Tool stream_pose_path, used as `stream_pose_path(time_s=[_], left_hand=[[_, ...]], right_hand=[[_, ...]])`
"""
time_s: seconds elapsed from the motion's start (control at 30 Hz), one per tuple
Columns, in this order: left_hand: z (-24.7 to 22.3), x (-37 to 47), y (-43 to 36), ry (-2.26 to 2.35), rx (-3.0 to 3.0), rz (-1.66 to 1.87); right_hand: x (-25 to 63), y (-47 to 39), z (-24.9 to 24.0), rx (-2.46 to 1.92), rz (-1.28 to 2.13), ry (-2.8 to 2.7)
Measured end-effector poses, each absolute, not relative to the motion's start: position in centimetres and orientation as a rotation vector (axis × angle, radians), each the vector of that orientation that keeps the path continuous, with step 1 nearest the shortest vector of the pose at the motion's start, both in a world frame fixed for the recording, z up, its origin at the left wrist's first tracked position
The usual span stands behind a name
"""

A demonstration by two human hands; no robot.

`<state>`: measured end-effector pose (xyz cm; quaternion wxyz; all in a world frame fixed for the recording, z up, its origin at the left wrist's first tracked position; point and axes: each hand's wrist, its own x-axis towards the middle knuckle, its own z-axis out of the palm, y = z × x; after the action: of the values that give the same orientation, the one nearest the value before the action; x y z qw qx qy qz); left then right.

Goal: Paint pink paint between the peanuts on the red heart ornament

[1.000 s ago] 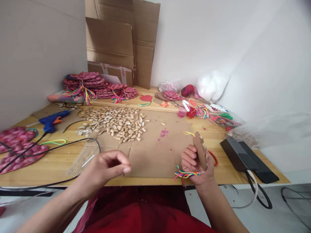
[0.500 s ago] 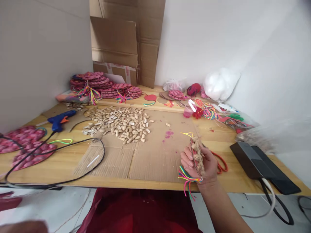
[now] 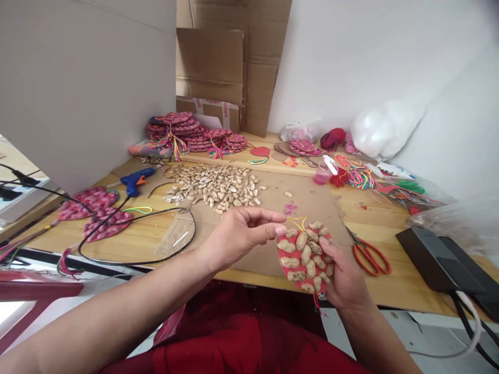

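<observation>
My right hand grips a red craft piece at its right edge, with the thumb on the front. Whole peanuts in their shells cover its face, and the piece is tilted toward me above the table's front edge. A yellow cord loop sticks out of its top, and coloured strings hang from its bottom. My left hand reaches in from the left, its thumb and forefinger slightly apart beside the piece's upper left edge and the cord loop. Nothing shows between those fingers.
Loose peanuts lie heaped on cardboard. A blue glue gun and its black cable are at left, near pink peanut pieces. Orange-handled scissors and a black device lie at right. Finished pieces are stacked behind.
My left hand has come up from the lower left corner to the piece. My right hand has turned the piece so its peanut-covered face shows. The view has swung left.
</observation>
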<state>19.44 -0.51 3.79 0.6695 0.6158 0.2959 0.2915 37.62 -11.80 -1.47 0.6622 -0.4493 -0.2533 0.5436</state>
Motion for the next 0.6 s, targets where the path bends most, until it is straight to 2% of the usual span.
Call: stream_pose_path(time_s=[0.2,0.37,0.47,0.6], left_hand=[[3.9,19.5,-0.8,0.695,1.717,0.707],[4.2,19.1,-1.6,0.529,2.189,0.852],[3.5,18.9,-1.2,0.474,1.943,0.848],[2.1,18.3,0.6,0.473,1.091,0.853]], right_hand=[[37.7,-12.0,-1.7,-1.022,1.225,-0.509],[37.7,-12.1,-2.0,-1.027,1.212,-0.524],[37.9,-12.4,-2.2,-1.026,1.188,-0.525],[38.1,-12.6,-2.5,-1.022,1.129,-0.529]])
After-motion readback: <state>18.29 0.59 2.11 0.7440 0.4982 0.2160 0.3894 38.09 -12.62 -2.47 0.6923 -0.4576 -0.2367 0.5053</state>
